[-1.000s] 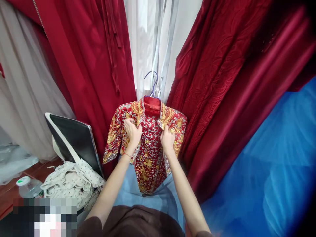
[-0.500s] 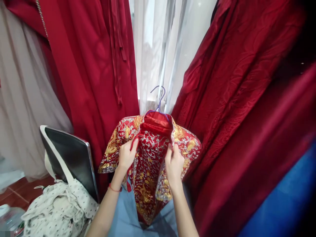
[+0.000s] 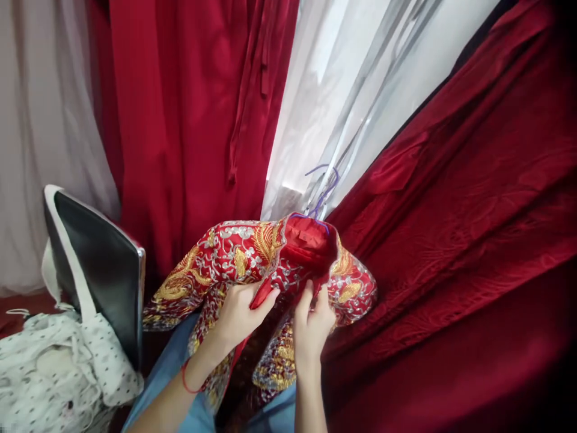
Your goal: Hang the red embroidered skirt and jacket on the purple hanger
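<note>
A red jacket (image 3: 243, 255) with gold and silver embroidery hangs on a purple wire hanger (image 3: 323, 192), its front parted and its red lining showing at the collar. My left hand (image 3: 243, 310) is closed around the front edge on the left, with a red fold between thumb and fingers. On the opposite front edge, just below the collar, my right hand (image 3: 313, 316) pinches the cloth. A red string bracelet (image 3: 187, 380) circles my left wrist. The lower part of the jacket lies over my lap in blue clothing (image 3: 174, 367).
Red drapes or garments hang at left (image 3: 189, 120) and right (image 3: 473, 240), with white cloth (image 3: 333, 72) and thin metal poles (image 3: 356, 132) between them. A black panel (image 3: 97, 258) stands at left beside a polka-dot white cloth bag (image 3: 54, 373).
Both hands have moved closer together, drawing the jacket's front edges inward. The view has tilted and shifted, and the jacket's left shoulder and sleeve now show more.
</note>
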Tool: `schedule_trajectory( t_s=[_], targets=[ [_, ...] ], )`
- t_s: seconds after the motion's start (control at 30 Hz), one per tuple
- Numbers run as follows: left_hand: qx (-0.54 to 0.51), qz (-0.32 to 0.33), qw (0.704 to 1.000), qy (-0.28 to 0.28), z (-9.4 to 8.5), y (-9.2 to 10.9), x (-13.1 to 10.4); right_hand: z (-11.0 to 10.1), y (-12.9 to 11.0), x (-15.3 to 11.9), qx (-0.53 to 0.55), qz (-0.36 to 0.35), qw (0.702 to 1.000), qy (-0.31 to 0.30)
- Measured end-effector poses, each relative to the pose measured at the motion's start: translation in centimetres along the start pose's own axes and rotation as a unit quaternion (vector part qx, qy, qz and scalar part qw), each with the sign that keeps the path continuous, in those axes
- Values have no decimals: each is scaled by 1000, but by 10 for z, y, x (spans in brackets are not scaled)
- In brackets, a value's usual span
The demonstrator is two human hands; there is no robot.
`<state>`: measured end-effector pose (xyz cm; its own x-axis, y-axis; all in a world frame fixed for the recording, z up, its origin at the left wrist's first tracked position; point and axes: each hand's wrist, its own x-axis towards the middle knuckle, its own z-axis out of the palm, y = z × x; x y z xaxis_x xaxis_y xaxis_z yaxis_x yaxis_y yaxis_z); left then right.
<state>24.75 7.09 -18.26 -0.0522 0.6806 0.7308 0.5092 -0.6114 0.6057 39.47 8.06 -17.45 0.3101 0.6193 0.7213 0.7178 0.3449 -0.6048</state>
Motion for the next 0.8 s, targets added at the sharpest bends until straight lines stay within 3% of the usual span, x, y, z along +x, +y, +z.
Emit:
schedule_trajectory(
  t_s=[0.2,0.3,0.43,0.53,0.6,0.73,0.8],
  targets=[
    [-4,-3,998,67,-1,29,18,-17,-27,14,2,-20,999,39],
    [40,-8,998,43,3,36,27,-12,-29,14,-3,-51,998,39],
    [183,-76,979,-50,25,4,24,23,1,5,-95,-86,990,-54],
    [243,-133,956,-99,40,-25,16,46,24,-4,-154,-65,982,-84],
    [230,-140,956,-115,42,-33,15,48,24,-7,-121,-55,987,-95],
    [109,-103,982,-116,33,-24,32,37,-2,4,-14,-63,992,-109],
    [60,-90,989,-104,31,-23,41,38,-9,14,-13,-67,990,-123]
  ],
)
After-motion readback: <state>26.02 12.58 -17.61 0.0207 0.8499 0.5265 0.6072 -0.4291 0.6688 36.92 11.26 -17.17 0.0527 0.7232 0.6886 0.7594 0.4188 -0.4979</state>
